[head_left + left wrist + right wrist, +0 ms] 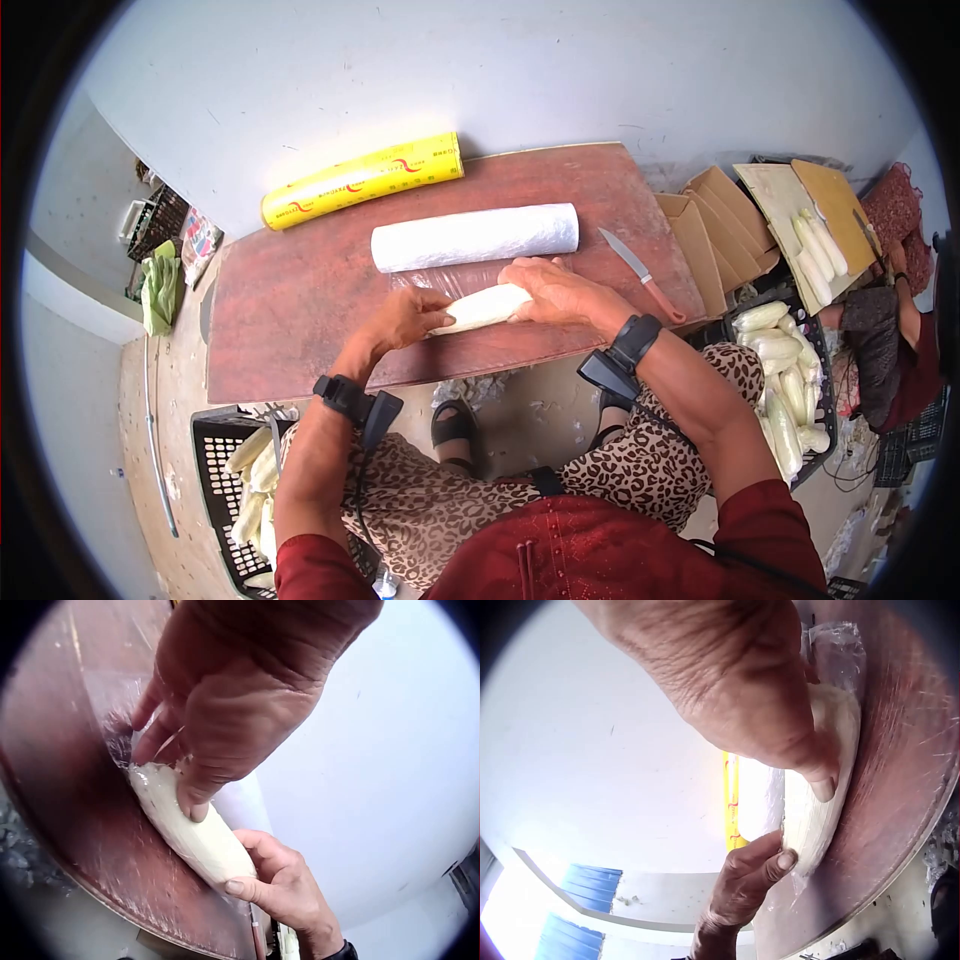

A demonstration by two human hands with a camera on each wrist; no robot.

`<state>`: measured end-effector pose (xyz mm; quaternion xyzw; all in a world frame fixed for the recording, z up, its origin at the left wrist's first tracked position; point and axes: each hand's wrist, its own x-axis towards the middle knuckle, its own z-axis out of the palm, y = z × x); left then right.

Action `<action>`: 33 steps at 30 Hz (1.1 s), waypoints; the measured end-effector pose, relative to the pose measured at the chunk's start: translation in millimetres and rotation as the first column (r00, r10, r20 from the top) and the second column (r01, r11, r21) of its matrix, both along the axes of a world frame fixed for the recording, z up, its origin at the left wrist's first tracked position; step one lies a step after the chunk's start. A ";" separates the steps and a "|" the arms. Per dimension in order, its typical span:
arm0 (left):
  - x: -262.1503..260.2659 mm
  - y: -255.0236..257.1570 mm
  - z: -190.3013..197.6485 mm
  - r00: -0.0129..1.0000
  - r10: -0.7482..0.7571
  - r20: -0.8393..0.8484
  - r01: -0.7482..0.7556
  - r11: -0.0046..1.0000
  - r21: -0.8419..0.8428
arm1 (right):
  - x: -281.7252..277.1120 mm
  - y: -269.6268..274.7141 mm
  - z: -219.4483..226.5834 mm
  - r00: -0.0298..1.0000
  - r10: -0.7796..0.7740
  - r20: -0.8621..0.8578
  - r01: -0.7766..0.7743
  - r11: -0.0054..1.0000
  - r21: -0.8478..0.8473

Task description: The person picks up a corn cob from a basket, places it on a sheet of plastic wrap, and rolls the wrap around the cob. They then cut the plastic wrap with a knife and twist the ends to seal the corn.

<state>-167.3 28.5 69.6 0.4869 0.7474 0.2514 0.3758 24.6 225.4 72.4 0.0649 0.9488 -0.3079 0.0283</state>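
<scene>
A pale, long vegetable lies along the near part of the red-brown table, with clear film clinging to its surface. My left hand holds its left end, the thumb on top of the vegetable. At the other end my right hand grips it, thumb on the near side in the left wrist view. Clear cling film stretches from the white film roll towards the vegetable. In the right wrist view loose film sticks out past the vegetable's end.
A yellow printed roll lies at the back by the wall. To the right sits a knife with its blade pointing away. Crates of similar vegetables stand at left and right. Beyond the table's right edge are cardboard boxes and another person.
</scene>
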 end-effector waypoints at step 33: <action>61.5 8.5 20.1 0.770 0.210 -0.602 0.169 0.843 0.511 | -3.1 5.1 -2.1 1.000 0.022 0.010 -0.021 0.999 -0.040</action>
